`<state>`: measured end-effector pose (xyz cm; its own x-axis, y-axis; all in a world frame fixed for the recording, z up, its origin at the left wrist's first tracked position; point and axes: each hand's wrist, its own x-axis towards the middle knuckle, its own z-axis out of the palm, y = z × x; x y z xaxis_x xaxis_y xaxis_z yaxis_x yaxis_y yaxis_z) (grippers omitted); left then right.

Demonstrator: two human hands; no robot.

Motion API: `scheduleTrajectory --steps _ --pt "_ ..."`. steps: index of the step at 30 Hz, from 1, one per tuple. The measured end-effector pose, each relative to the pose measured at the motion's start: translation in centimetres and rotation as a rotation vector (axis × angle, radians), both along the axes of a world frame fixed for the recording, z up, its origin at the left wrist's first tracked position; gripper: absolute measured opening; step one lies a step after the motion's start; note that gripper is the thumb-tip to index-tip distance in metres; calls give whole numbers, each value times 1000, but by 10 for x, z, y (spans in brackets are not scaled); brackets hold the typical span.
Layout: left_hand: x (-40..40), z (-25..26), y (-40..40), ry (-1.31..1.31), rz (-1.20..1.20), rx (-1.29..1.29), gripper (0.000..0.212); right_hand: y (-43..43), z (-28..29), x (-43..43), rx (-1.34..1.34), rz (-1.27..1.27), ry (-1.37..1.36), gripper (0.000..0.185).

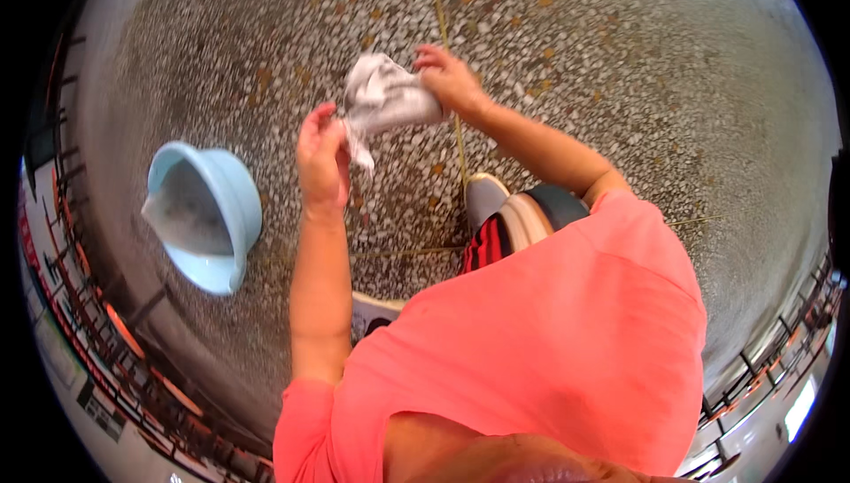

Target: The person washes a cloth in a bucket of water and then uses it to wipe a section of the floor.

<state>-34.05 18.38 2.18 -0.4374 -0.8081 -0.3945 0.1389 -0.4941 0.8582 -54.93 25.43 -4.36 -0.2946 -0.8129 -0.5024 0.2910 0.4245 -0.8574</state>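
A crumpled whitish cloth (392, 94) with greyish patches hangs between my two hands, above a speckled terrazzo floor. My left hand (323, 157) has its thumb and fingers at the cloth's lower left end, where a loose corner dangles. At the cloth's right side, my right hand (450, 79) grips the edge with fingers bent. Left of my left hand, a light blue plastic basin (249, 197) appears on the floor, with greyish cloth or similar material (189, 211) in it, partly over its rim.
The terrazzo floor (564, 84) has thin yellowish divider strips. My shoe (485, 201) and striped clothing are close below the right forearm. Dark-framed furniture with orange parts (123, 330) lines the far left and lower right rims.
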Motion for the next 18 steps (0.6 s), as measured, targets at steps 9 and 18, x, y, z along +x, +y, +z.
scheduleTrajectory --steps 9,18 --pt "-15 59 2 424 15 2 32 11 31 23 -352 493 271 72" --pt "-11 69 2 166 -101 -340 36 16 17 27 -538 324 349 82"
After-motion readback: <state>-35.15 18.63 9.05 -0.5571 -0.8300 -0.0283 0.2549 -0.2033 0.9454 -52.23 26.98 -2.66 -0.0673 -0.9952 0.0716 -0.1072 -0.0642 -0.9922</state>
